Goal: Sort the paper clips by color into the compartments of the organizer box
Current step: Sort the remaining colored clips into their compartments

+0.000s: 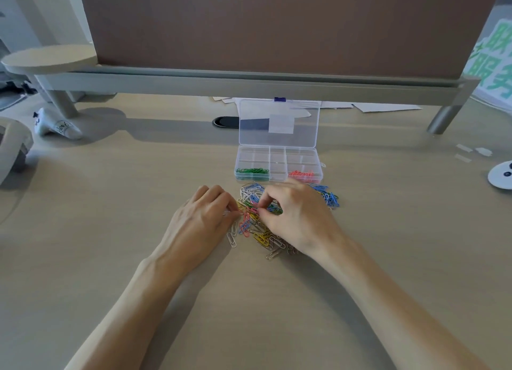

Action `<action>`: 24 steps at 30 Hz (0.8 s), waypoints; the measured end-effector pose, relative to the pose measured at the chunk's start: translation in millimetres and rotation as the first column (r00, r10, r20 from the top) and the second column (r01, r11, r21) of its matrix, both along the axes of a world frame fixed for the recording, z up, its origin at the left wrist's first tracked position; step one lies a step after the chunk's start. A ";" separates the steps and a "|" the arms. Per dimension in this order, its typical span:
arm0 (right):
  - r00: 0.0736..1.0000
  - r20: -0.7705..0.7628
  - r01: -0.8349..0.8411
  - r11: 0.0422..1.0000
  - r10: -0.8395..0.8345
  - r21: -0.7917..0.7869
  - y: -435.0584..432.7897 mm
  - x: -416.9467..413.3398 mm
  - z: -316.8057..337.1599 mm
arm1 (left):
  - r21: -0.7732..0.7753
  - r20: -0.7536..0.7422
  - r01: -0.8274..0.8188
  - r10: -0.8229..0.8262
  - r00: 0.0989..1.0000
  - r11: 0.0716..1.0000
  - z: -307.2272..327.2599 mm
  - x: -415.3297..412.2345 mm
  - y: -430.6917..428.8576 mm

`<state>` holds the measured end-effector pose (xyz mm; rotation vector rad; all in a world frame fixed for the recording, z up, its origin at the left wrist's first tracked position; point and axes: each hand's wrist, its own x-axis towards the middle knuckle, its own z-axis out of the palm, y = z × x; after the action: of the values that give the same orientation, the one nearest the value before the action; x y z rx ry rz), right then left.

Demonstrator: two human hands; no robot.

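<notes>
Saw the paper clips (257,228) heaped loose on the desk (110,203), just in front of the organizer box (278,159), its lid (279,123) standing open behind. Counted two filled compartments in the near row: green clips (252,171) at the left end, red clips (301,173) at the right. Made out nothing in the others. Noted a clump of blue clips (329,198) lying at the heap's right, near the box's right corner.

Worked the heap from both sides. Right hand (293,217): fingers (273,196) curled, thumb and forefinger pinched together on the paper clips near the heap's middle, among pink and green ones. Could not make out which clip, or how many. Left hand (203,217): fingers curled too, tips drawn together at the heap's left edge. Could not tell whether holding anything.

Judged the risks as follows. Tangled wire: could lift one clip and drag up a hooked neighbour of another colour, then drop both into one compartment unnoticed. Pink against red, white against what looked like bare silver: could confuse close shades. Small compartments, low dividers: could bounce a dropped clip over a wall into the wrong colour. Heap close to the box's front wall: could nudge the light box or scatter clips across the desk with a careless sweep.
</notes>
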<state>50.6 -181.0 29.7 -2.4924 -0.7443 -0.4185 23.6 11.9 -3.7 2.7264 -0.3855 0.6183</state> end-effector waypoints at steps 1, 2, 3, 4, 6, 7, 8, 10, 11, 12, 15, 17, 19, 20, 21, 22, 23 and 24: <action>1.000 -0.001 -0.014 1.000 0.014 -0.027 2.5 2.5 -1.0 | -0.008 -0.011 0.001 -0.001 1.000 1.000 0.9 -0.2 -0.5; 1.000 0.000 -0.023 0.998 0.023 -0.055 4.0 4.1 -1.4 | -0.007 -0.015 0.001 -0.001 1.000 1.000 2.0 -0.7 -0.7; 1.000 -0.004 -0.024 0.997 0.024 -0.075 5.3 5.0 -1.5 | -0.002 -0.017 0.000 0.000 1.000 1.000 2.9 -1.3 -0.5; 1.000 -0.008 -0.021 0.996 0.020 -0.082 5.6 5.9 -1.3 | 0.000 -0.016 -0.002 0.002 1.000 1.000 3.9 -1.8 -0.4; 1.000 -0.027 -0.016 0.997 0.014 -0.081 6.1 7.1 -1.2 | -0.010 -0.025 -0.009 0.008 1.000 1.000 5.3 -1.8 -0.3; 0.999 -0.037 -0.015 0.996 0.012 -0.089 6.6 7.5 -1.4 | -0.026 -0.043 -0.017 0.016 0.999 1.000 6.2 -1.3 -1.2; 0.999 -0.045 -0.012 0.994 0.007 -0.110 7.6 7.8 -2.0 | -0.045 -0.069 -0.033 0.030 0.997 0.998 7.0 -1.0 -2.3; 0.998 -0.057 0.004 0.988 -0.013 -0.156 9.4 9.1 -3.9 | -0.078 -0.119 -0.069 0.059 0.991 0.995 8.2 -0.6 -4.7; 0.997 -0.068 0.013 0.986 -0.024 -0.166 9.9 9.7 -4.8 | -0.088 -0.136 -0.078 0.066 0.989 0.993 8.2 -0.3 -5.6; 0.996 -0.081 0.019 0.986 -0.032 -0.166 9.9 10.3 -5.0 | -0.095 -0.150 -0.083 0.068 0.986 0.992 8.5 0.1 -6.4; 0.992 -0.120 0.020 0.989 -0.037 -0.143 10.5 11.6 -4.5 | -0.104 -0.203 -0.097 0.074 0.976 0.990 8.3 2.5 -6.2; 0.988 -0.147 0.017 0.990 -0.037 -0.139 10.8 12.4 -3.3 | -0.115 -0.260 -0.111 0.078 0.962 0.987 8.7 4.8 -5.8; 0.986 -0.167 0.005 0.990 -0.029 -0.142 10.9 13.0 -2.4 | -0.126 -0.287 -0.117 0.076 0.955 0.985 9.3 6.1 -5.7; 0.985 -0.173 0.000 0.990 -0.025 -0.143 10.6 13.3 -2.1 | -0.132 -0.284 -0.117 0.075 0.956 0.984 9.5 6.0 -5.7; 0.984 -0.178 -0.002 0.990 -0.024 -0.143 10.0 13.2 -1.7 | -0.139 -0.278 -0.116 0.074 0.958 0.984 9.7 5.4 -6.1; 0.984 -0.179 -0.001 0.990 -0.024 -0.139 9.2 13.1 -1.3 | -0.140 -0.268 -0.112 0.071 0.961 0.984 9.9 4.4 -6.6; 0.984 -0.177 0.000 0.991 -0.023 -0.131 8.3 12.7 -1.2 | -0.133 -0.253 -0.103 0.066 0.965 0.986 9.9 3.4 -6.7; 0.985 -0.174 0.000 0.993 -0.021 -0.120 7.6 12.4 -1.3 | -0.121 -0.234 -0.091 0.060 0.970 0.989 9.9 2.6 -6.9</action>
<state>63.1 -173.4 28.4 -2.6049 -0.7038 -0.1597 26.2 5.0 6.2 2.6568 -0.1781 0.3278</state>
